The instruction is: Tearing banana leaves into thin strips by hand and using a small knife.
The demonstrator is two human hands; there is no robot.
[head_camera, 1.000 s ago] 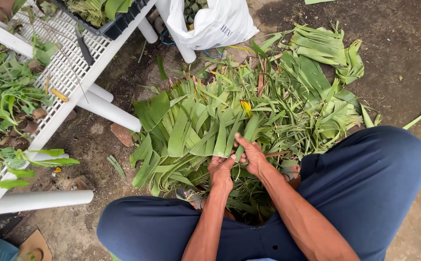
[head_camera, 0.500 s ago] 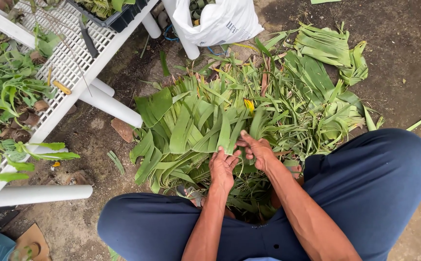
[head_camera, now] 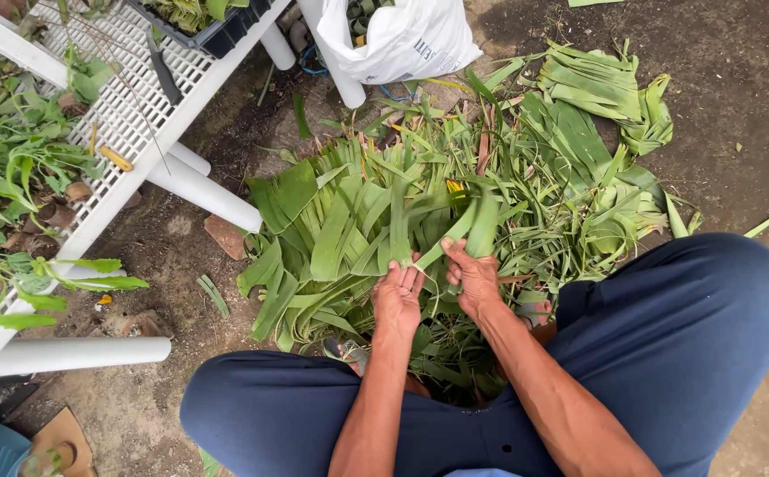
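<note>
between the knees of the seated person, on bare earth, lies a broad heap of cut green leaves [head_camera: 349,230]. much of the heap is already split into long flat strips, fanned out toward the white slatted rack [head_camera: 111,132]. a separate batch of folded leaf pieces [head_camera: 596,88] sits at the far right of the heap, near a white plastic bag [head_camera: 402,35]. judged from this, a good share of the stripping looks done, though a tangle of narrow, unsorted blades remains directly under the hands.

left hand [head_camera: 396,296]: forearm extended straight forward, palm down, fingers curled shut around the lower end of one leaf strip [head_camera: 482,225], at the point where it narrows.

right hand [head_camera: 473,278]: forearm angled in from the right, wrist bent slightly inward, fingers closed on the same strip just beside the left hand. the two hands nearly touch. the strip rises from the grip and bends forward over the heap.

seedlings in a dark tray [head_camera: 199,22] stand on the rack, well apart from the hands. dark blue trousers cover both legs.
</note>
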